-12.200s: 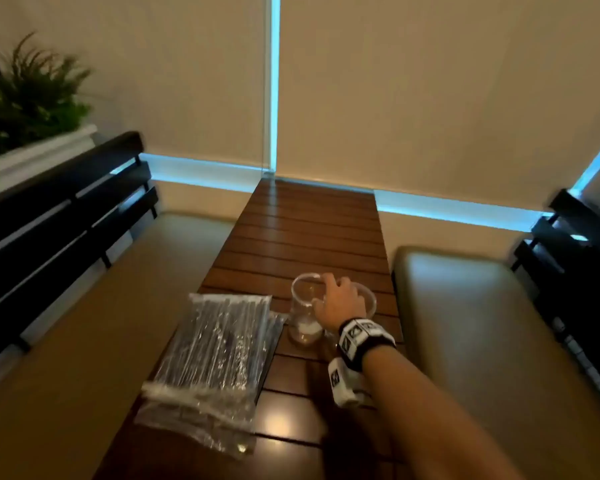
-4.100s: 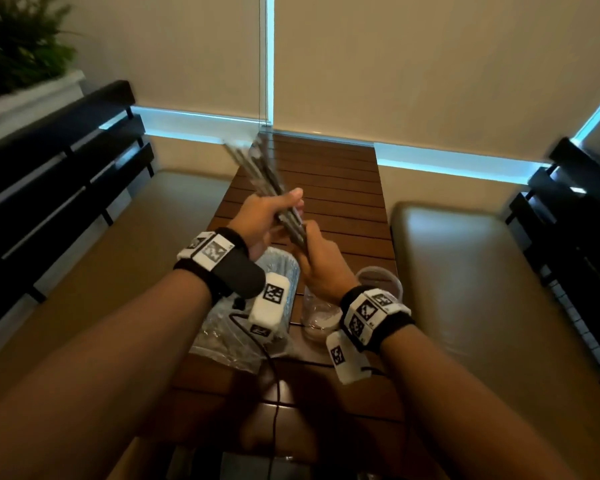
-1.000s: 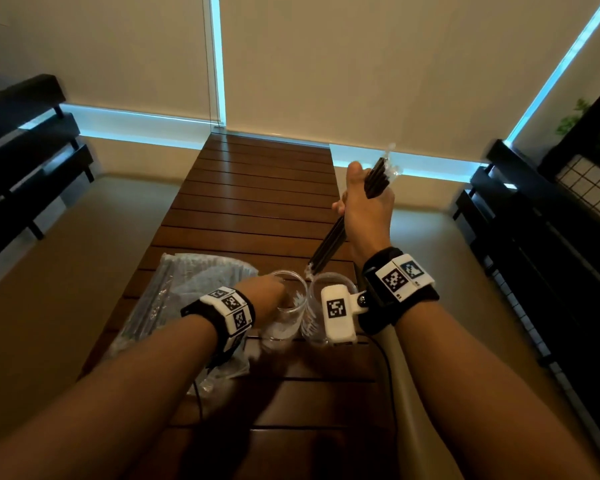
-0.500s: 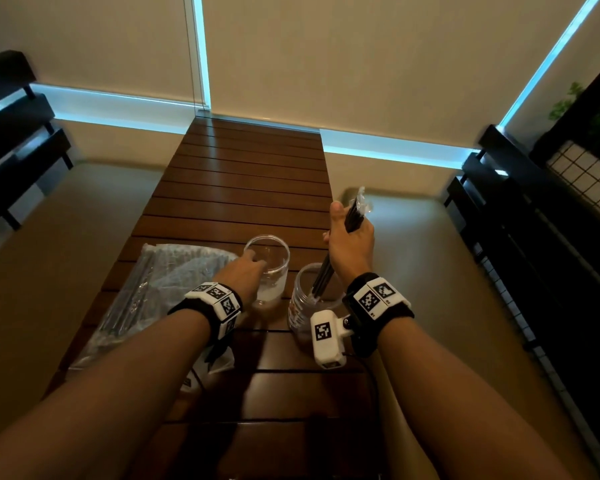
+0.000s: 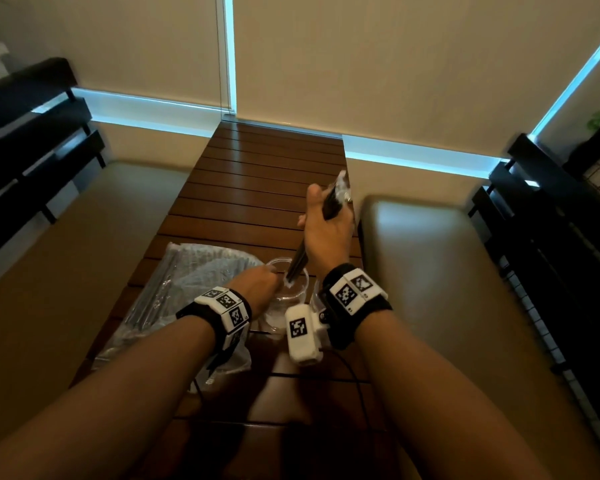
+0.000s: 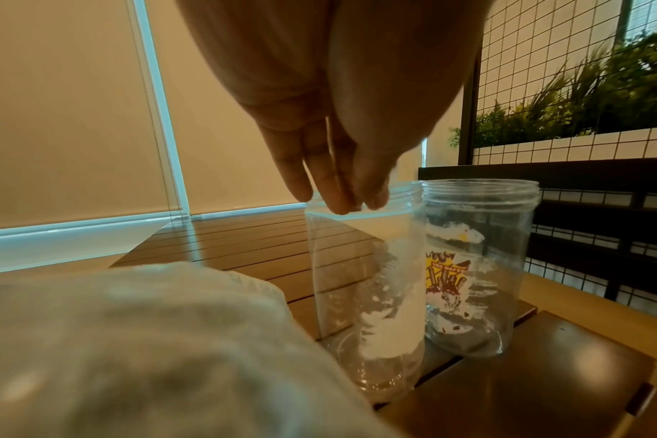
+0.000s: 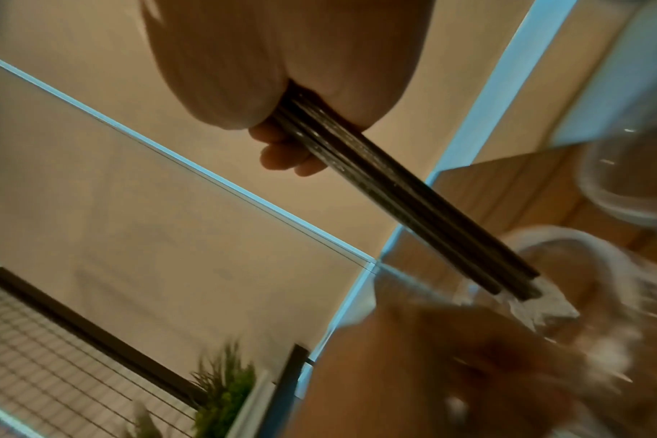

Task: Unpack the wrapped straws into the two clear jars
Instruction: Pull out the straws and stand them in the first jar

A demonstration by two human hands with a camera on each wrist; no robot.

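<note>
My right hand (image 5: 326,233) grips a bundle of black wrapped straws (image 5: 334,201), tilted, their lower ends at the mouth of the left clear jar (image 5: 293,299). In the right wrist view the straws (image 7: 394,195) run from my fist down to that jar's rim (image 7: 567,237). My left hand (image 5: 257,285) holds the same jar at its near rim; in the left wrist view its fingertips (image 6: 336,201) and thumb pinch the rim of the jar (image 6: 368,281). The second jar (image 6: 477,260), with a torn label, stands just right of it, mostly hidden behind my right wrist in the head view.
An opened plastic bag of straws (image 5: 191,285) lies on the slatted wooden table (image 5: 267,188), left of the jars. Padded benches (image 5: 440,278) flank the table. A cable (image 5: 357,382) trails over the near end of the table. Roller blinds close the far end.
My right hand has swung the straws' lower ends from the right jar over to the left jar's mouth. My left hand stays on the left jar's rim.
</note>
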